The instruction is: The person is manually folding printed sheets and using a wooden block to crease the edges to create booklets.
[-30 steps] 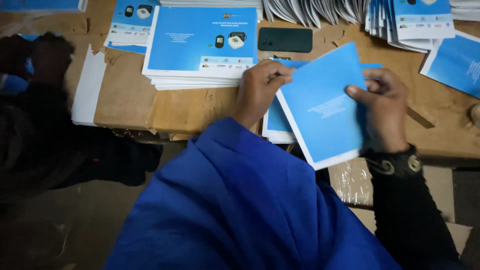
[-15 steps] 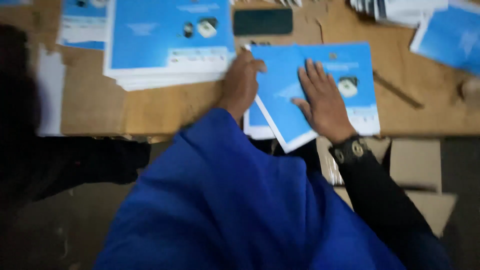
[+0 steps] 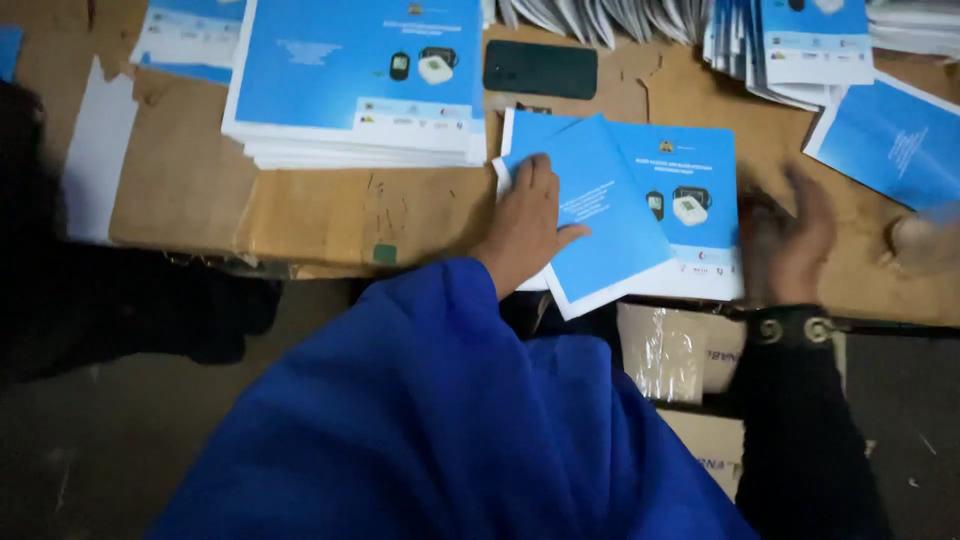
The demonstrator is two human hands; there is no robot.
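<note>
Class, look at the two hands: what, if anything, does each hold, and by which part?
Neither grips anything. The left hand lies flat on the left edge of the folded blue leaflet; the blurred right hand is open over the table.

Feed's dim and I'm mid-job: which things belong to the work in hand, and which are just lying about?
In hand:
left hand
right hand
folded leaflet
leaflet under it

Lying about:
phone
tall leaflet stack
fanned leaflets
white sheet

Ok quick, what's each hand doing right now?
Left hand: open, flat on the folded blue leaflet.
Right hand: blurred, over the table; grip cannot be told.
</note>
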